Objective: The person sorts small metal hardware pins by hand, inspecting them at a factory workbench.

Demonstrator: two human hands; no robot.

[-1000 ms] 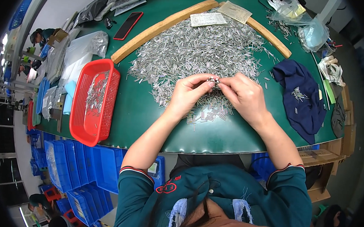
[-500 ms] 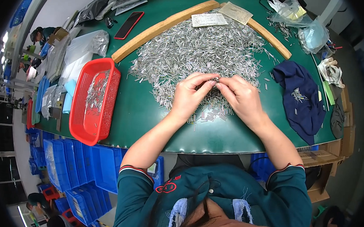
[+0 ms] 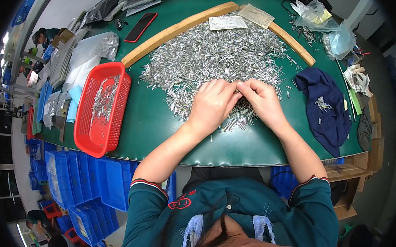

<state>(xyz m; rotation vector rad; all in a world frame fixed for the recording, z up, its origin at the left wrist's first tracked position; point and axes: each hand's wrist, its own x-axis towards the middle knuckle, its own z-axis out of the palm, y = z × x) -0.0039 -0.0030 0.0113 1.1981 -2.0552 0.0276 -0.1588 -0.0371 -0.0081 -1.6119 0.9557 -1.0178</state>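
Observation:
A wide heap of small silvery metal pins (image 3: 203,55) covers the middle of the green table (image 3: 160,144). Over its near part my left hand (image 3: 214,104) and my right hand (image 3: 264,103) meet, thumbs and fingers pinched together at the fingertips. Whatever lies between the fingertips is too small and too covered to make out. To the left stands a red plastic basket (image 3: 79,126) with a layer of the same pins inside. At the right, a dark blue cloth (image 3: 328,128) lies crumpled with a few pins on it.
Two wooden strips (image 3: 167,36) border the heap's far side, with paper labels (image 3: 227,23) resting there. A phone (image 3: 141,27) with a red edge lies beyond. Plastic bags (image 3: 339,41) sit at the far right. Blue bins (image 3: 111,177) stand below the table's edge at left.
My left hand has turned so its back faces up, with its fingers curled more toward the right hand. The fingertips remain together over the heap.

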